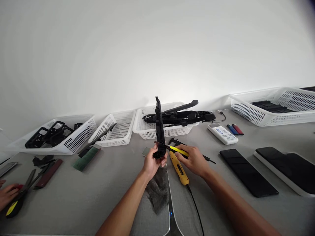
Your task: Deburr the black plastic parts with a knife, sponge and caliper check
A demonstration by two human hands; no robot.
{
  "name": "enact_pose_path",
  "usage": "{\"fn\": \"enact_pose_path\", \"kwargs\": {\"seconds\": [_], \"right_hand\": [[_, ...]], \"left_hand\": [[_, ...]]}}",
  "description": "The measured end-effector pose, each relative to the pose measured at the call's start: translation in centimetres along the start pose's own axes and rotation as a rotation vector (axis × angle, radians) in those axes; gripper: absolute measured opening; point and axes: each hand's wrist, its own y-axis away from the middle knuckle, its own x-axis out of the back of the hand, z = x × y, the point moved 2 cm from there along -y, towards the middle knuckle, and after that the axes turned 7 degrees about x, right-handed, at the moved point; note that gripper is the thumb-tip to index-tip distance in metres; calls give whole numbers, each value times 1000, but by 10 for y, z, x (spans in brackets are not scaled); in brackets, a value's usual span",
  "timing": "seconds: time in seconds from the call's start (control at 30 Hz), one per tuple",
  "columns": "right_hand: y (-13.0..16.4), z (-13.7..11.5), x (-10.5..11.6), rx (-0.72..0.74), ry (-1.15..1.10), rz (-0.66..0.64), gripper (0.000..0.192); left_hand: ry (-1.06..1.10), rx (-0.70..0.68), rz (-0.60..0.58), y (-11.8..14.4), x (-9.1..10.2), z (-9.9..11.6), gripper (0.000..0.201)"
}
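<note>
My left hand (153,163) is closed around the lower end of a long black plastic part (159,127), which stands nearly upright in front of me. A yellow and black utility knife (179,150) is gripped in my right hand (194,160). Its blade lies across the lower end of the plastic part, close to my left fingers; whether it touches cannot be made out. Beneath my right hand lies a yellow corded power tool (179,168) on the table. A dark grey cloth (158,191) lies under my left wrist.
Behind my hands a white basket (169,132) holds several long black parts. More white baskets (115,141) stand left and right. Calipers (176,141), a white device (222,133), two lighters (235,129) and a black phone (248,172) lie rightward. A co-worker's hand (8,195) holds scissors (22,193) at left.
</note>
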Motion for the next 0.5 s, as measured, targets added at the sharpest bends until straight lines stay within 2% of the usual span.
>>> {"fn": "enact_pose_path", "kwargs": {"seconds": [0.13,0.33,0.5], "right_hand": [[1,1,0,-8,23,76,26],[2,2,-3,-10,54,72,24],[2,5,-2,-32,104,122,27]], "left_hand": [[-51,-27,-5,1,-4,-1,46],[-103,-42,-1,1,-7,-4,39],[-121,-63,6,1,-9,-5,34]]}}
